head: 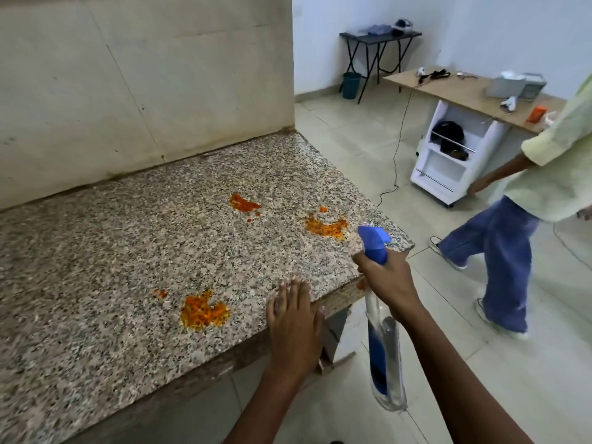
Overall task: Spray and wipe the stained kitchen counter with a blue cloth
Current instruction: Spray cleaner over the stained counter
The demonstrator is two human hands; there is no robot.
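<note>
Three orange stains mark the speckled granite counter [128,245]: the far stain [243,204], the right stain [325,226] just ahead of the nozzle, and the near stain [203,310] left of both hands. The right hand [386,278] is clamped round the neck of the spray bottle [382,347], which hangs off the counter's front edge with its long axis near upright and its blue head aimed up-left over the stone. The left hand [293,318] lies flat and open on that edge, nearer the near stain; no blue cloth shows, and the counter is bare, with room to sweep leftward.
</note>
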